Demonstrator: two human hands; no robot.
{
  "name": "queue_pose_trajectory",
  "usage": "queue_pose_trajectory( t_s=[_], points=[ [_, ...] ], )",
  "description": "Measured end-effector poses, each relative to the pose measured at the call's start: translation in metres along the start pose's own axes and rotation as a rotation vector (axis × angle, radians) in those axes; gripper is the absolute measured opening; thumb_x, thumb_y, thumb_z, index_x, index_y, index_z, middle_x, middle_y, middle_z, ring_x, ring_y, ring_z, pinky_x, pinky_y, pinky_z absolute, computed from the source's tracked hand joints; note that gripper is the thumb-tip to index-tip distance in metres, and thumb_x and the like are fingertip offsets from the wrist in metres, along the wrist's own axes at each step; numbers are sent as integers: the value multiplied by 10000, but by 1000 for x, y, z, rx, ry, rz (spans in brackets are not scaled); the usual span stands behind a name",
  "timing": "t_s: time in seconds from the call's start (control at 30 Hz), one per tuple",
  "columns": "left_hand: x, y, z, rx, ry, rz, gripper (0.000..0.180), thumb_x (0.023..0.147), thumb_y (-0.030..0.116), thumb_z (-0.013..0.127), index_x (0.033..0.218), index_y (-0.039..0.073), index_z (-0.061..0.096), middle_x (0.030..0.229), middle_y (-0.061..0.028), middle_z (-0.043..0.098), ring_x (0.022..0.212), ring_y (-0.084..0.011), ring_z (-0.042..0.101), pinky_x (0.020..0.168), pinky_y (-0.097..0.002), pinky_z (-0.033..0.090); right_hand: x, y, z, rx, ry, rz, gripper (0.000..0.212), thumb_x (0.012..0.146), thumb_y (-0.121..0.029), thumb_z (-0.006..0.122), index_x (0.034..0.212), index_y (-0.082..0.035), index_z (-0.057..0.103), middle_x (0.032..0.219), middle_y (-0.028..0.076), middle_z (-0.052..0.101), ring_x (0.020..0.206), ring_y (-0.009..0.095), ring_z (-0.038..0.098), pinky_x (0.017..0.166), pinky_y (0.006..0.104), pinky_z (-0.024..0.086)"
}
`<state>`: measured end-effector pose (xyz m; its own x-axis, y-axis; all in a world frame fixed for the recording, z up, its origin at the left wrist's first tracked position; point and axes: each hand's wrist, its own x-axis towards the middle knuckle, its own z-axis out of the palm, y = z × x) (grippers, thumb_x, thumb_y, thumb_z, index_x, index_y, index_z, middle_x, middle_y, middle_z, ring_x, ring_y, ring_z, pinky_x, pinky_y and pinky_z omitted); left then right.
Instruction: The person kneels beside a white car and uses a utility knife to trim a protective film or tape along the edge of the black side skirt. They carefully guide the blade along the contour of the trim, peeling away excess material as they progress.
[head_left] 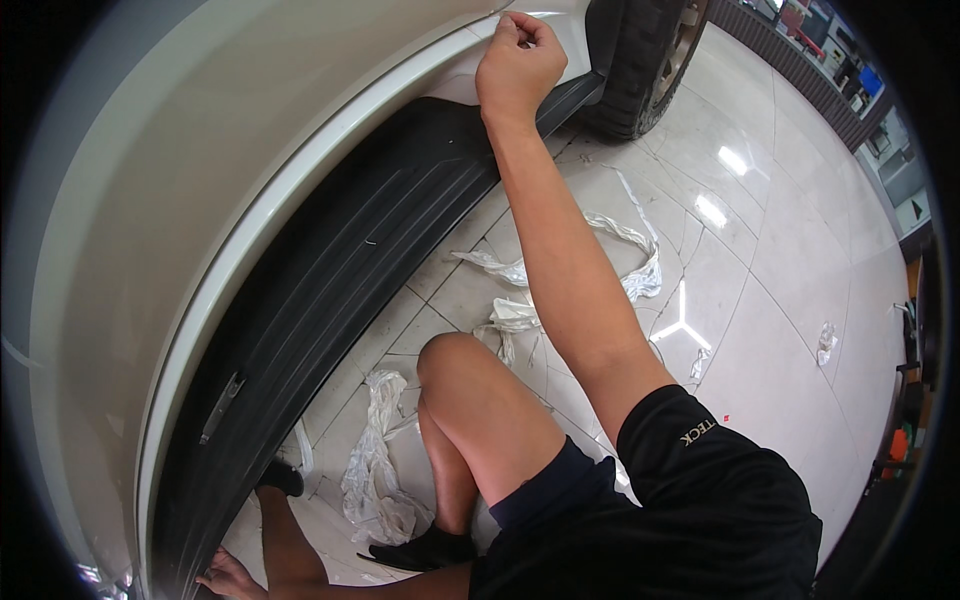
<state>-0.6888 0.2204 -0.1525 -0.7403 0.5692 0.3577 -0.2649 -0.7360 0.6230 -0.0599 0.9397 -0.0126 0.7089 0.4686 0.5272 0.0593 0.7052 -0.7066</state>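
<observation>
I crouch beside a pale car [130, 200] with a long black side step [330, 250]. My right hand [522, 68] is raised at the far end of the sill, by the pale bodywork near a black tyre [630, 70]. Its thumb and fingers are pinched together; whatever may be between them is too small to make out. At the lower left, my left hand [230, 575] is by the near end of the side step, fingers bent in a pinch at its edge. Part of that hand is in shadow, and any thing in it is hidden.
Crumpled whitish plastic film [378, 460] lies on the tiled floor [780, 300] by my feet. A looped strip of film [640, 250] lies beyond my knee, and a small scrap [826, 343] farther right. A metal plate [220, 408] sits on the step. Furniture lines the right rim.
</observation>
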Motion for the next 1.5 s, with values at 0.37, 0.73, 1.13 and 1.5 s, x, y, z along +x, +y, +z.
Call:
queue_pose_trajectory(
  t_s=[0.37,0.73,1.13,1.5],
  points=[
    [-5,-6,7,-33,19,5,748,1070,587,312,1360,-75,504,1418,-253,551,1259,-394,538,1069,-554,419,0,-11,1,-107,-30,25,204,918,-90,681,1022,84,708,869,160,715,792,229,664,763,355,525],
    [-5,-5,34,120,366,113,695,1084,543,329,1356,-71,508,1425,-252,547,1255,-412,536,1063,-558,426,-3,-18,-1,-63,-66,81,187,911,-71,689,1009,86,714,849,141,708,768,211,645,743,344,520],
    [-8,-19,66,161,506,147,709,1086,545,303,1367,-80,487,1434,-266,534,1261,-415,529,1058,-571,422,-2,-18,2,-123,-41,52,203,908,-79,688,1008,97,710,903,188,720,828,259,680,798,368,530],
    [-6,-26,86,216,550,169,741,1083,569,256,1404,-63,471,1469,-253,511,1313,-411,495,1097,-565,388,-1,-14,0,-171,-67,7,196,915,-82,681,1014,85,709,919,184,708,841,270,670,809,374,526]
  ],
)
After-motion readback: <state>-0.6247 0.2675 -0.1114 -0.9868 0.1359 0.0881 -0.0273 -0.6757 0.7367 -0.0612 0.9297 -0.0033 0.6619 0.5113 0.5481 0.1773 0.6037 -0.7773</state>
